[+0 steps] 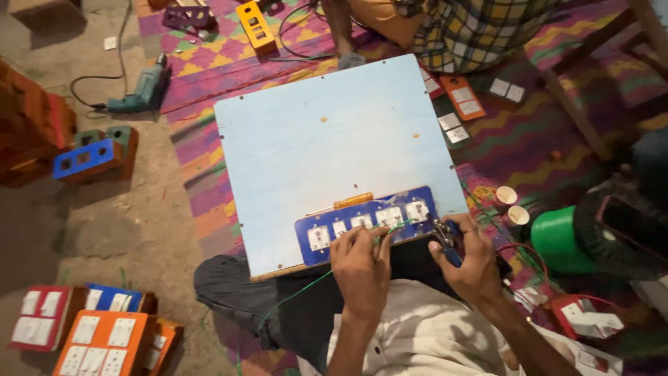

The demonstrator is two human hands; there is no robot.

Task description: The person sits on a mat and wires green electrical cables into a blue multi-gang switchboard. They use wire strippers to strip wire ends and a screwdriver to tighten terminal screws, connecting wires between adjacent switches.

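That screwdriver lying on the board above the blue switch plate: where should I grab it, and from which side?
Grip the screwdriver by its orange handle, the thick end toward the right; the thin shaft points left. It lies flat on the pale board, just beyond the blue switch plate, so come from above, on the far side. Both the left hand and right hand look occupied.

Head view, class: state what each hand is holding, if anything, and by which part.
Left hand pinches a green wire near its end over the blue switch panel. Right hand holds blue-handled pliers by the handles.
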